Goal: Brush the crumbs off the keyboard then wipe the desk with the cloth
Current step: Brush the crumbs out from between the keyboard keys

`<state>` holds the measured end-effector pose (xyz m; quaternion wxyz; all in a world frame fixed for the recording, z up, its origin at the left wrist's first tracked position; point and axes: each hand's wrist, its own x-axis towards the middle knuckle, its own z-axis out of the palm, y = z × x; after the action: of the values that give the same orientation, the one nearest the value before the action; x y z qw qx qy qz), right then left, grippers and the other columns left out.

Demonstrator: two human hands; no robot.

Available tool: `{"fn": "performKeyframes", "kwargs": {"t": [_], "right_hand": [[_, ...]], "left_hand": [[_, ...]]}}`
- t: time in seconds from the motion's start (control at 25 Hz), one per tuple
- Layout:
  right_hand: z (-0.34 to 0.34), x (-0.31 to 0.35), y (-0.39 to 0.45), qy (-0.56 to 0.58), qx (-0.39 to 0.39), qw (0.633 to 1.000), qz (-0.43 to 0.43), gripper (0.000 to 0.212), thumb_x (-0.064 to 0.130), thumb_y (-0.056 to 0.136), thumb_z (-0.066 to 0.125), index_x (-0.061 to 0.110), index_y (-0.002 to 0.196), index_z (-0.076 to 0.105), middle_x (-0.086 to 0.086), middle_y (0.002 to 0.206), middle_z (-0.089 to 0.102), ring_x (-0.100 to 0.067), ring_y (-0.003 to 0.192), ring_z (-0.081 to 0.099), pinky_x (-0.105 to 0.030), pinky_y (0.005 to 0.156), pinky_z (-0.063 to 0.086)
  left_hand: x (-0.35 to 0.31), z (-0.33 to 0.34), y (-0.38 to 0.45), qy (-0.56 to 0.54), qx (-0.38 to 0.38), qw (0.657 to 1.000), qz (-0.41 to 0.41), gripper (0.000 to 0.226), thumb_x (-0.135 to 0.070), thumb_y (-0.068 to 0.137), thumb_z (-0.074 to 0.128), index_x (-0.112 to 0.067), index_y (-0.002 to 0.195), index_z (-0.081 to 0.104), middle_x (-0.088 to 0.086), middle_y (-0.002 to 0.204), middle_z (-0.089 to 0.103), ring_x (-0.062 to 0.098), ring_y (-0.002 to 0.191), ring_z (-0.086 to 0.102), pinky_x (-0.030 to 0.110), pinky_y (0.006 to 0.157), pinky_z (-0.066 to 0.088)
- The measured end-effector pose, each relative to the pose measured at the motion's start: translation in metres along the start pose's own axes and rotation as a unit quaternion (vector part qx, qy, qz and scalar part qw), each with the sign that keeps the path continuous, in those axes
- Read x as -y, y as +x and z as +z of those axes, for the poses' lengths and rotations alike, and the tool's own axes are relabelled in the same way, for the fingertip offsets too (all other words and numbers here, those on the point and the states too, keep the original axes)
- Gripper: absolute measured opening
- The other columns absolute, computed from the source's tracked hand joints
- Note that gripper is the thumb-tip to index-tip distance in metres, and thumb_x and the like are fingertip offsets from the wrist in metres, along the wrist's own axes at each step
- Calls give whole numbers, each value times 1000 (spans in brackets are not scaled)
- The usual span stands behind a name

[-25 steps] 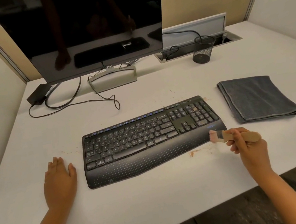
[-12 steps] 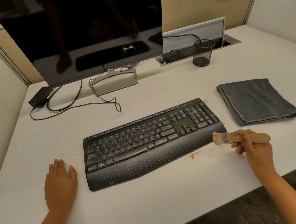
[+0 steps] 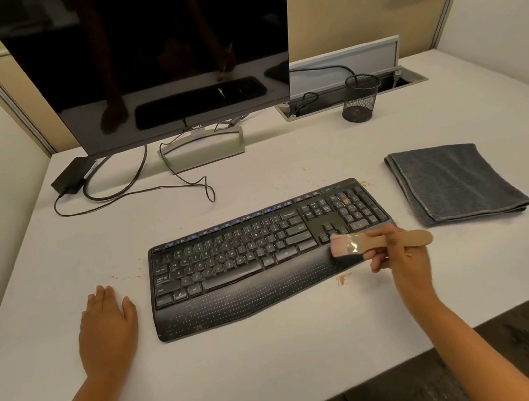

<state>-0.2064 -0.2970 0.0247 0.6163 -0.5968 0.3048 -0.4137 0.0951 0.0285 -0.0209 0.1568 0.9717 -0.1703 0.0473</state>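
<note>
Bare desk lay open along the near edge and between keyboard and folded cloth, while monitor, its stand, looped cables and mesh cup crowded the back.

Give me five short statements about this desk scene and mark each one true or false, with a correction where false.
1. The right hand grips a small wooden-handled brush with its pale bristles over the right end of the black keyboard. True.
2. The left hand presses down on the keyboard's keys. False: it rests flat on the white desk, left of the keyboard and apart from it.
3. The folded dark grey cloth lies on the desk to the right of the keyboard. True.
4. The black mesh cup lies tipped on its side. False: it stands upright.
5. Reddish crumbs lie on the desk by the keyboard's front edge. True.
</note>
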Motion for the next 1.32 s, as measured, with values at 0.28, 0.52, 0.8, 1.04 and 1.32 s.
{"fn": "performKeyframes", "kwargs": {"t": [0.28,0.52,0.8,1.04,1.32], "right_hand": [[1,-7,11,7,-4,999,51,73,75,66,59,6,88,65,-3,58,65,-8,43,56,-16,45,49],[-31,-1,28,-13,-79,995,51,44,49,83,49,7,86,64,0,53,65,-4,41,53,-16,43,49],[-55,1,36,-20,-155,986,55,41,49,85,47,11,85,63,5,53,66,-4,41,55,-14,43,49],[-64,-2,26,-44,-231,968,83,37,41,97,43,11,89,62,9,50,65,-2,38,55,-13,41,48],[-77,3,9,-77,-253,962,70,40,50,93,43,14,88,62,3,59,66,-2,41,57,-11,44,49]], "left_hand": [[1,0,-2,-3,3,1000,0,48,-21,97,36,5,137,34,20,147,31,32,138,23,42,113,16],[1,0,-1,-5,4,1000,2,48,-21,97,37,6,137,34,21,146,31,33,137,24,43,113,16],[0,0,-1,-5,2,1000,0,48,-21,97,37,6,137,34,21,146,31,33,138,24,43,113,16],[-2,-2,-2,-7,4,1000,-4,49,-21,97,37,6,137,33,21,147,30,33,138,24,43,113,16],[-4,-3,-2,-8,1,1000,0,48,-20,97,38,7,136,34,22,145,32,34,137,25,43,113,17]]}}
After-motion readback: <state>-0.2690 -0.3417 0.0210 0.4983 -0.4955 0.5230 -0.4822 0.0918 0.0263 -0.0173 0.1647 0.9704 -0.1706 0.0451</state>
